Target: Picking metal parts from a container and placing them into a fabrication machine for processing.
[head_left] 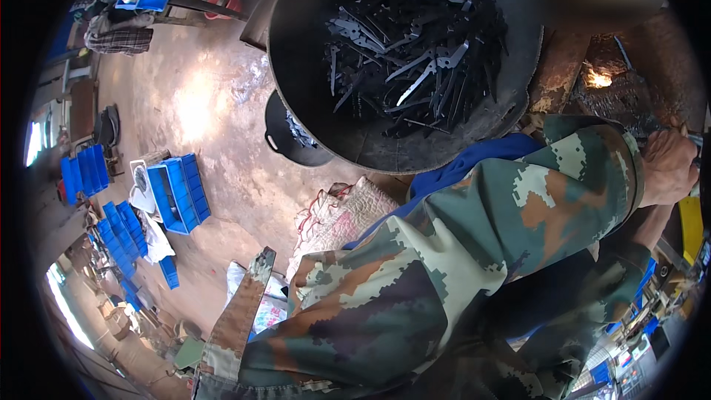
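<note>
Head view: my left hand (668,167) curled, grip unclear; right hand hidden. Drifting far-left risks burns from bright orange glow (598,78).

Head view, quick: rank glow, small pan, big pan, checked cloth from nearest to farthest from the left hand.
From the left hand:
1. Glow: just above and left of it.
2. Big pan: upper middle.
3. Small pan: partly behind the big pan's lower-left rim.
4. Checked cloth: far upper left.
</note>
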The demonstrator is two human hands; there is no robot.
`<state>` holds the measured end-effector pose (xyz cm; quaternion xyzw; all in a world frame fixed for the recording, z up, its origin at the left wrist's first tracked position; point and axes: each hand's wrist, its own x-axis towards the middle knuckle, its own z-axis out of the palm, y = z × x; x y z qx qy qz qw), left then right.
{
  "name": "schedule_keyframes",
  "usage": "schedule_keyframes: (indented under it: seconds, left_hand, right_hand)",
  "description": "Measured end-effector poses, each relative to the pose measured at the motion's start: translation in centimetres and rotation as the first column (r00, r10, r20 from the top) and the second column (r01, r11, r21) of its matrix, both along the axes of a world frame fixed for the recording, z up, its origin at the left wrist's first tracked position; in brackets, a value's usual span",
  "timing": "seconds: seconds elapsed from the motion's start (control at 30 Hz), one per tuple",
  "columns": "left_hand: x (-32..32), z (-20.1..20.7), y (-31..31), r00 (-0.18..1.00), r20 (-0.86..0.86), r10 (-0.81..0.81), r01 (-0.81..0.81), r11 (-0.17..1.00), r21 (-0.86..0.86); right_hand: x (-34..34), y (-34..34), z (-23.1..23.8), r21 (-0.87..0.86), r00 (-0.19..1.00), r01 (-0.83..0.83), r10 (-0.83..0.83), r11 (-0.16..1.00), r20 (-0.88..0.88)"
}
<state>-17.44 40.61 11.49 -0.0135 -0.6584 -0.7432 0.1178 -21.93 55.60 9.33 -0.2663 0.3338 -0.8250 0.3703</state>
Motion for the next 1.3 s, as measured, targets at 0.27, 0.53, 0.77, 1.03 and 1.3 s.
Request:
schedule_keyframes:
  seconds: [0.27,0.53,0.77,1.03,1.3]
  left_hand:
    - [0.3,0.0,-0.5,0.999,-0.009,-0.032,0.032,0.999,-0.006]
    - [0.5,0.9,-1.4,0.996,-0.057,-0.073,0.071,0.997,-0.041]
    - [1.0,0.7,-3.2,0.998,-0.035,-0.048,0.043,0.991,-0.123]
    - [1.2,0.1,-4.5,0.995,-0.054,-0.089,0.08,0.985,-0.15]
    - [2.1,1.6,-4.1,0.989,-0.05,-0.142,0.128,0.967,-0.222]
  right_hand:
    - [-0.7,1.4,-0.7,0.547,0.53,0.774,-0.8,0.319,-0.283]
    - [-4.0,5.1,-2.3,0.461,0.475,0.864,-0.63,0.202,-0.614]
    - [-4.5,6.2,-2.5,0.393,0.375,0.913,-0.605,0.11,-0.702]
    - [-3.2,1.4,-2.1,0.324,0.286,0.946,-0.554,0.031,-0.782]
    - [-3.3,1.3,-1.5,0.299,0.255,0.954,-0.609,0.031,-0.751]
